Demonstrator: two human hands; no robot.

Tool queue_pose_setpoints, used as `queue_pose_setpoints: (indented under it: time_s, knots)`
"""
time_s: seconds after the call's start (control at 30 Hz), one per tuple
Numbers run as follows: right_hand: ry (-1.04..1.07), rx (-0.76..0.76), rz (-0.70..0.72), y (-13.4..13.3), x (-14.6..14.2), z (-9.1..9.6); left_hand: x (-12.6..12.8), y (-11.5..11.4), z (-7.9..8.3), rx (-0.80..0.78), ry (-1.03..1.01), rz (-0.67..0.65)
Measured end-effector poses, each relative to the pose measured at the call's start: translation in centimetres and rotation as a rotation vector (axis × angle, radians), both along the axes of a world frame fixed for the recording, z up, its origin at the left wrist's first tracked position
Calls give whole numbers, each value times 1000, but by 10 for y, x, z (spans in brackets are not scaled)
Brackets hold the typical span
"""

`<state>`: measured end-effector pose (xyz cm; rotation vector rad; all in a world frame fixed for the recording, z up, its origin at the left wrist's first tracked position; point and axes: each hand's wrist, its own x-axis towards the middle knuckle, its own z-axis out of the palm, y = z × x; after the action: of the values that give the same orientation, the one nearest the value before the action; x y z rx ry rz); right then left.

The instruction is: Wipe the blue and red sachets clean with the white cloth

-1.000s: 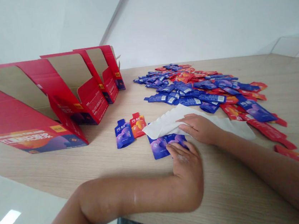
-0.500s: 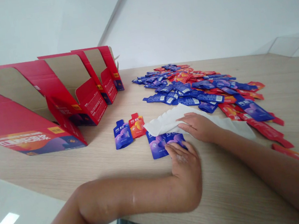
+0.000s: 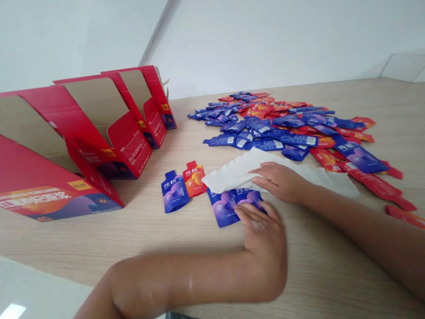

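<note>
Left hand (image 3: 262, 228) lies flat on the desk (image 3: 159, 227), fingertips pressing the near end of a blue pouch (image 3: 223, 208). Its grip is open and encloses nothing. Right hand (image 3: 281, 181) rests palm down on a white cloth (image 3: 233, 173), fingers extended, grip open, pressing the cloth onto the pouch's far end. A second blue pouch (image 3: 173, 190) and an orange pouch (image 3: 194, 178) lie side by side just left. A pouch pile (image 3: 289, 125) lies behind the cloth. Red cartons (image 3: 117, 134) stand at left.
</note>
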<state>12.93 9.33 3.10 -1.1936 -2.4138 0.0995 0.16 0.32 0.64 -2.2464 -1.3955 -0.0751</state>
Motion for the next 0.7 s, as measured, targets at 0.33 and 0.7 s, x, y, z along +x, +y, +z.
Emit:
queue_pose_setpoints:
  time_s: [0.33, 0.7]
  knots:
    - [35, -30, 119, -20, -22, 9, 1, 1, 1, 41, 44, 27]
    - [-31, 6, -6, -4, 0, -3, -1, 0, 2, 5, 65, 9]
